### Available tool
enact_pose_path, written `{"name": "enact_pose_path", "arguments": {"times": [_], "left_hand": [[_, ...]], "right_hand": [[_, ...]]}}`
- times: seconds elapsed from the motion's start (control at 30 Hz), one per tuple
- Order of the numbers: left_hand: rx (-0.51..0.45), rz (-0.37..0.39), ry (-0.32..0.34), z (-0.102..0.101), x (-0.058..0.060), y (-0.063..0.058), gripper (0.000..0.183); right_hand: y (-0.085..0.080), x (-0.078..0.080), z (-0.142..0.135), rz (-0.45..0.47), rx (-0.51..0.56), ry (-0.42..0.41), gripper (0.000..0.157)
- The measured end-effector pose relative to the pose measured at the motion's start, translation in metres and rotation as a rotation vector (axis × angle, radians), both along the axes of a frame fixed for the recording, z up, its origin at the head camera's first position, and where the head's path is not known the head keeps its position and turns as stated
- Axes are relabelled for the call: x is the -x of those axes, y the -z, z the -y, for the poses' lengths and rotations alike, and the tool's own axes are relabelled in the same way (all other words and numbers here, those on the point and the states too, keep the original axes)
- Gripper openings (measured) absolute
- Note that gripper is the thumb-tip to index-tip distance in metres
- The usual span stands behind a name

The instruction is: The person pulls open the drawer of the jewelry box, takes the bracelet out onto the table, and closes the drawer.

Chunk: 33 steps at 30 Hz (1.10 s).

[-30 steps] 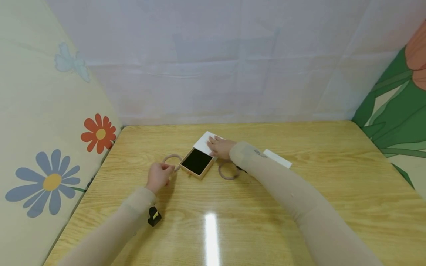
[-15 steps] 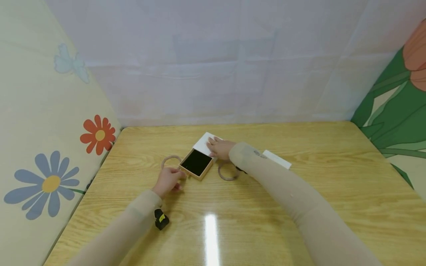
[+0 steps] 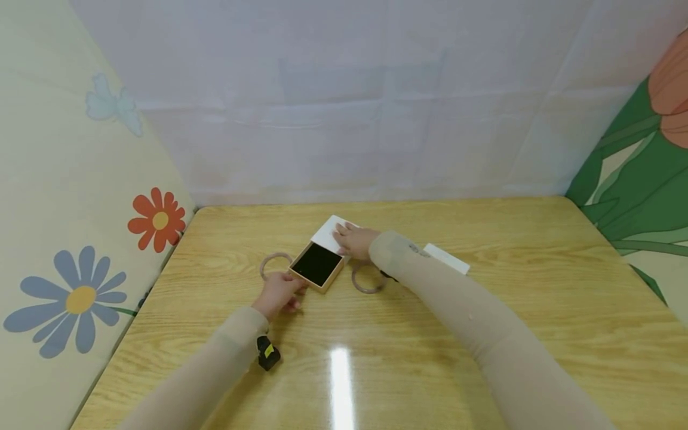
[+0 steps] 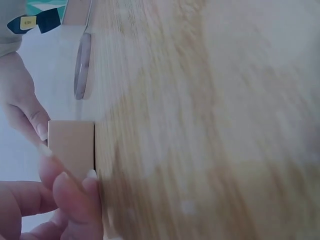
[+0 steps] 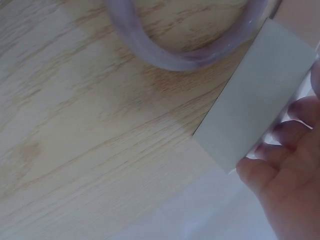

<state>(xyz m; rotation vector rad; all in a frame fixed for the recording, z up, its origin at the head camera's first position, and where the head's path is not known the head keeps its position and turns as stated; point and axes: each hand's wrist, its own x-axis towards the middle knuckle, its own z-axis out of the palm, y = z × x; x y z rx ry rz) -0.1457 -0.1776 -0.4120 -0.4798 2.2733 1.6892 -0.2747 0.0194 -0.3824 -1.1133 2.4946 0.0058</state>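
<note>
A drawer-style box stands at the table's middle, with a white sleeve (image 3: 323, 232) and a tan drawer (image 3: 323, 288) lined in black, slid part way out. My right hand (image 3: 355, 240) rests on the sleeve's top with its fingers spread. In the right wrist view, the fingertips lie along the upper edge of the sleeve's pale side (image 5: 255, 95). My left hand (image 3: 276, 294) touches the drawer's front near its left corner. Left fingers (image 4: 72, 197) overlap the tan front (image 4: 72, 145) in the left wrist view. Bangles lie on both sides, one left (image 3: 263, 264) and one right (image 3: 361, 289).
A slim white box (image 3: 446, 258) lies to the right, beyond the right forearm. The wooden table (image 3: 430, 382) meets a white cloth backdrop (image 3: 344, 119) at the rear. Flower-printed panels (image 3: 59, 239) stand at the sides.
My left hand has moved right, from beside the left bangle to the drawer's front. The right hand, the box and both bangles have stayed in place.
</note>
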Motion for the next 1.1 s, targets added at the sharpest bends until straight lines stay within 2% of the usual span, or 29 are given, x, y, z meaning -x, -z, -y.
{"name": "enact_pose_path", "arguments": {"times": [0.63, 1.1], "left_hand": [[0.097, -0.041, -0.007, -0.010, 0.010, 0.001, 0.014], [0.186, -0.019, 0.045, -0.006, 0.017, -0.003, 0.005]], "right_hand": [[-0.002, -0.001, 0.001, -0.010, -0.011, 0.001, 0.059], [-0.009, -0.004, -0.001, 0.017, -0.011, -0.002, 0.059]]}}
